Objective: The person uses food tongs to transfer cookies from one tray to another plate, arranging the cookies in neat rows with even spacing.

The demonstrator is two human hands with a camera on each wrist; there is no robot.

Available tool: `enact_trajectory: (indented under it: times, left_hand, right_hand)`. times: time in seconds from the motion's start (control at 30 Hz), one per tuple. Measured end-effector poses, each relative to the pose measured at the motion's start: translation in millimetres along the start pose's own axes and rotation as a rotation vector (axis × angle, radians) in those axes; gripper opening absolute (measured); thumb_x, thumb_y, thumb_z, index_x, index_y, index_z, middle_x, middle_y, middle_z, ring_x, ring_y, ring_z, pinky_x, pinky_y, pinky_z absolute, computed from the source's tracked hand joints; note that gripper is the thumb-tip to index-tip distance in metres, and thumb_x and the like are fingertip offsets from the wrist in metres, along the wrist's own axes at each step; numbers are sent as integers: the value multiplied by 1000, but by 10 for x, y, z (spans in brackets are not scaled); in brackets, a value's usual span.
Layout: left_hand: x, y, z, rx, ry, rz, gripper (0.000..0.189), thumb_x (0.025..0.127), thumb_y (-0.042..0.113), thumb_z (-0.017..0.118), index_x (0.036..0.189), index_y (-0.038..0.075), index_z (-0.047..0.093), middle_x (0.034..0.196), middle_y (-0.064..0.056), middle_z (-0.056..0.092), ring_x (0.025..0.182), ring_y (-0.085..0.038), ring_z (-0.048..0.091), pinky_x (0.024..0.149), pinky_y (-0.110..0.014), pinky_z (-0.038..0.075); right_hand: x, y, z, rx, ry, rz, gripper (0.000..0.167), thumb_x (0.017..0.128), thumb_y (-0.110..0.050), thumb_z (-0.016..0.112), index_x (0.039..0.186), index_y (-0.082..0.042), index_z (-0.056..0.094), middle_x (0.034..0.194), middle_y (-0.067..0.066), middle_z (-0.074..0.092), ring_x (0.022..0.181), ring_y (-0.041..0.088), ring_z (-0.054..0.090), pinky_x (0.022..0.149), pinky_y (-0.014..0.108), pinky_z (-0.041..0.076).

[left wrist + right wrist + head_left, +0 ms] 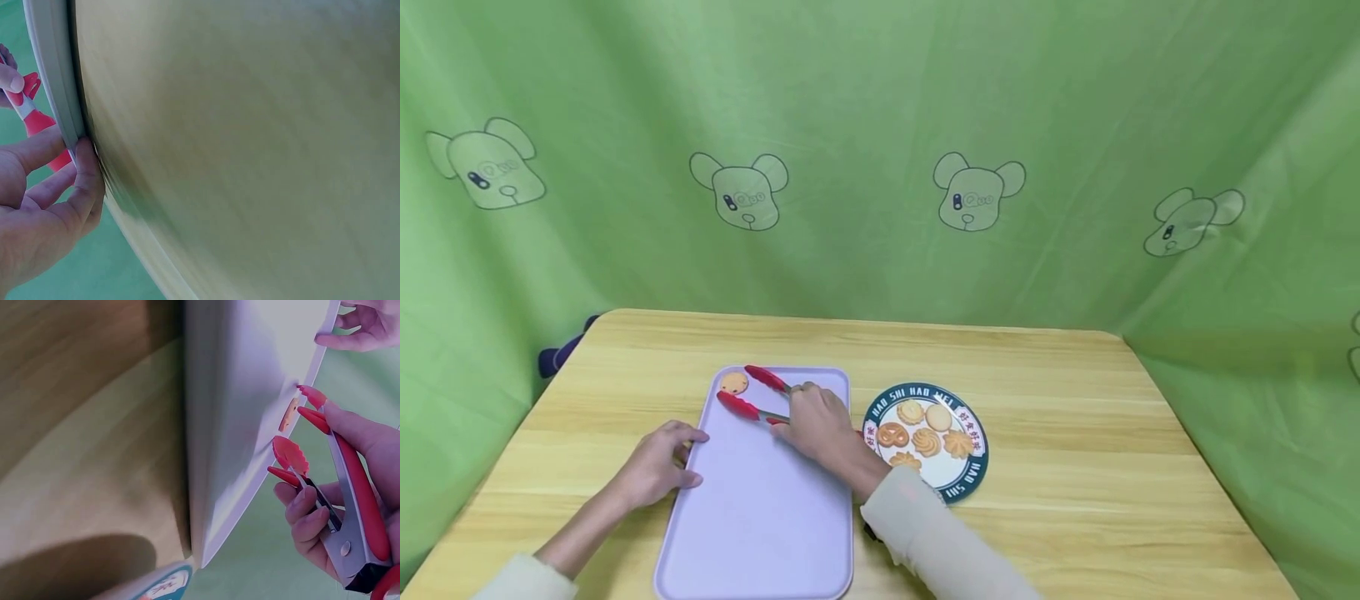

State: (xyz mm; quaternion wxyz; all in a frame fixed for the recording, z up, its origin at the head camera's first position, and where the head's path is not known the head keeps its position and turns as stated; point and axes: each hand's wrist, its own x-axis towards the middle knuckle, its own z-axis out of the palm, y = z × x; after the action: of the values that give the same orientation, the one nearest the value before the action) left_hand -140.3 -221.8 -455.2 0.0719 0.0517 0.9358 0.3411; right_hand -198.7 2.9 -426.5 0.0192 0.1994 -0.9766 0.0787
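Observation:
A lilac tray (760,525) lies on the table, with a round cookie (733,382) in its far left corner. My left hand (658,462) pinches the tray's left rim, which shows closely in the left wrist view, thumb on one face and fingers on the other. In my right hand (822,425) are metal tongs (359,506) with red tips and red grips. The tongs' arms stand apart, one red tip on the far side of the cookie and the other on the near side. Whether either tip touches the cookie, I cannot tell.
Right of the tray stands a round plate (977,467) with a dark green lettered rim. Several cookies (927,442) of different shapes lie on it, and my right forearm partly covers its near left side. A green curtain (865,275) hangs behind the wooden table (1075,467).

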Motion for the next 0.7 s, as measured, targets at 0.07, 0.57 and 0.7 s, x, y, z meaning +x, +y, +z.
enact_trajectory:
  times: [0.07,0.57,0.7]
  left_hand:
    - [1,0,-7,4,0,2,52,66,-2,79,115,-7,61,116,-22,56,84,-18,58,62,-18,50]
    - [12,6,7,-6,-11,-4,53,66,-2,79,115,-8,60,114,-21,56,84,-18,57,61,-19,50]
    - [10,4,-3,-4,-4,-8,52,66,-3,79,115,-8,61,113,-21,56,84,-18,57,60,-19,50]
  right_hand:
    - [11,-35,2,-1,-2,4,46,78,-48,73,94,-5,67,78,2,60,59,12,48,53,26,45]
    - [48,-74,26,-10,10,30,39,79,-44,73,89,-6,68,72,1,59,58,12,47,52,25,45]
    - [38,-48,-5,2,15,29,39,79,-45,73,88,-7,67,71,0,57,57,12,47,49,25,42]
